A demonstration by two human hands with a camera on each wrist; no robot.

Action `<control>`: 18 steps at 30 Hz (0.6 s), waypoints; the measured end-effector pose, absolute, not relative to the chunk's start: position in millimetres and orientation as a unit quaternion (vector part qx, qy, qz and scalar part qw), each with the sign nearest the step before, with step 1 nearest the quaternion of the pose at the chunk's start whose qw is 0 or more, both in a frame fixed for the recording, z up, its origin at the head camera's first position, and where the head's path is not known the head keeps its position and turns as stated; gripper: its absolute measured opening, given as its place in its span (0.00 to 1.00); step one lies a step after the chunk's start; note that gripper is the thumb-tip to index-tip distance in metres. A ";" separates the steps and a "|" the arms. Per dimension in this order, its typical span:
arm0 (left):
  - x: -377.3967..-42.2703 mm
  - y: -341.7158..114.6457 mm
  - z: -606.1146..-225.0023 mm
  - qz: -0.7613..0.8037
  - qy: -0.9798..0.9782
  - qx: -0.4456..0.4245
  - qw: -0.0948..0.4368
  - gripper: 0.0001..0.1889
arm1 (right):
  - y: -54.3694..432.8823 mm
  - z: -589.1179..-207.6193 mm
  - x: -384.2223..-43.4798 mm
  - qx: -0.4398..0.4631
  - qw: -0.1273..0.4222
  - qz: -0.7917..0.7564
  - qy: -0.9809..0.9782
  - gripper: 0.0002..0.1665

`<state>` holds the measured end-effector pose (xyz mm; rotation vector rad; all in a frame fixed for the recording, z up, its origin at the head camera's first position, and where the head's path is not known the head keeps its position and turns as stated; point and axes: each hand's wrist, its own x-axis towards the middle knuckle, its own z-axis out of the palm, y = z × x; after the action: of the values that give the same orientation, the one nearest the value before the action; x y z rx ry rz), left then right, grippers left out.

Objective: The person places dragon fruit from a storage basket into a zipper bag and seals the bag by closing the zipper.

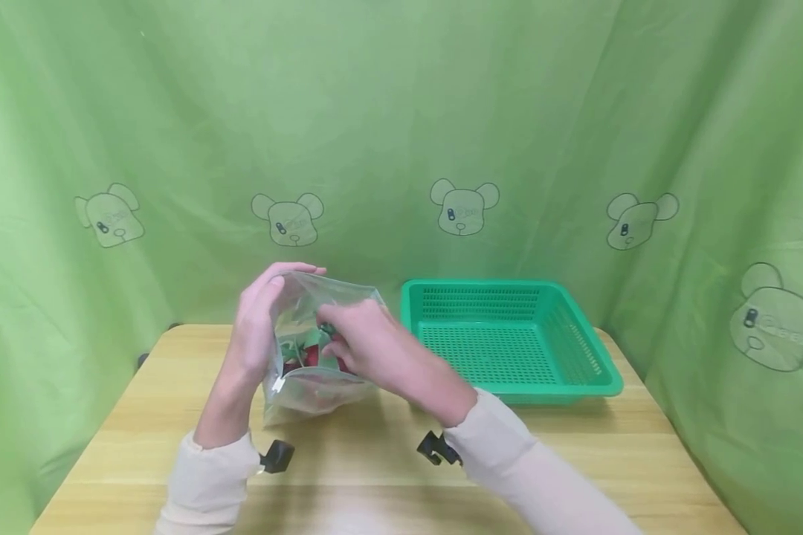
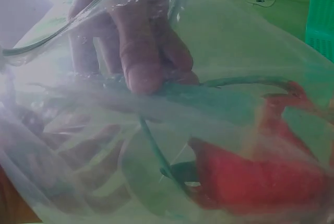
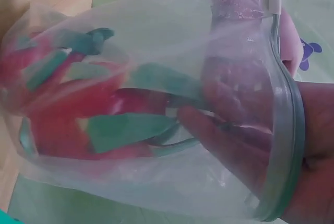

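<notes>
A clear zip bag (image 1: 317, 397) stands on the table with its mouth open and a white slider (image 1: 279, 384) at one end of the zip. Inside are red dragon fruits (image 3: 68, 127) with green flaps, seen through the film in the right wrist view. My left hand (image 1: 254, 319) holds the bag's left side near the mouth, thumb at the rim. My right hand (image 1: 368, 338) reaches in through the mouth, and its thumb and fingers pinch the green end of a dragon fruit (image 1: 311, 355). In the left wrist view, the right hand's fingers (image 2: 143, 67) point down inside the bag.
An open green plastic basket (image 1: 508, 391) with slotted walls stands just right of the bag. Both rest on a light wood table (image 1: 348, 475). A green curtain (image 1: 388, 111) with bear faces hangs behind and at the sides.
</notes>
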<state>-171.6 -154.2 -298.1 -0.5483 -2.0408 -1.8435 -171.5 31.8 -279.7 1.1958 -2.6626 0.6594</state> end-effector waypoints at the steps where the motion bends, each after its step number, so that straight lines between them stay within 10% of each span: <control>1: -171.3 -155.6 -298.3 -0.644 -0.721 -0.192 0.167 0.22 | 32.2 -280.9 -172.5 0.398 0.079 0.225 -0.886 0.12; 18: -136.1 -185.9 -327.1 -0.545 -0.790 -0.259 0.110 0.24 | 37.8 -306.0 -176.7 0.341 0.106 0.342 -0.869 0.15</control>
<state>-136.1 -185.9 -327.1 -0.7623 -2.3218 -1.6003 -176.7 37.8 -306.0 1.0057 -2.5604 1.0088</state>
